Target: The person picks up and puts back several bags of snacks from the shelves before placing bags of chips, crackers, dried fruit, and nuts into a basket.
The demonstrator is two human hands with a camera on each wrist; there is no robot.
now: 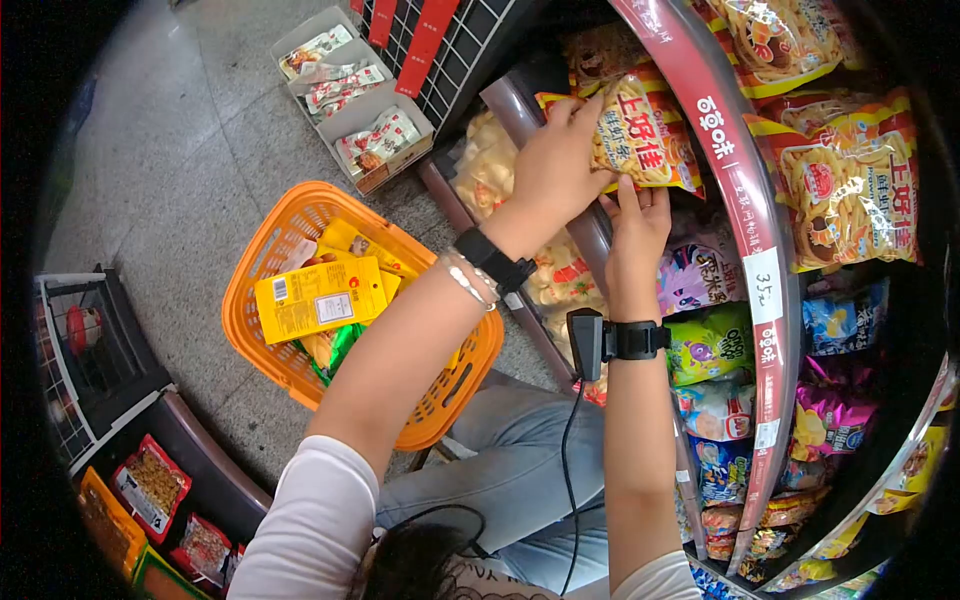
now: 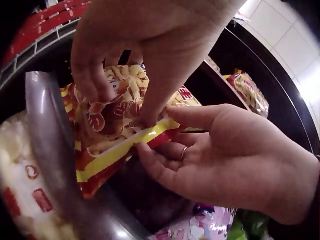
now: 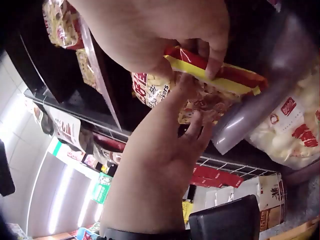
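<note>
A red and yellow bag of prawn crackers (image 1: 645, 135) is held between both hands in front of the shelf. From its left side my left hand (image 1: 560, 165) grips it, with thumb and fingers spread over the pack in the left wrist view. My right hand (image 1: 638, 235), wearing a ring, pinches the sealed yellow and red edge (image 2: 130, 150) between thumb and fingers. In the right wrist view, the left thumb lies close to the right fingers at this edge. The bag looks sealed along the visible edge.
Left of my legs stands an orange basket (image 1: 470, 365) with yellow packs and a green one inside. Shelves with a red price rail (image 1: 735, 180) hold several snack bags at right. A cardboard box (image 1: 380, 180) of small packets sits at upper left. A cable (image 1: 572, 480) hangs from my right wrist.
</note>
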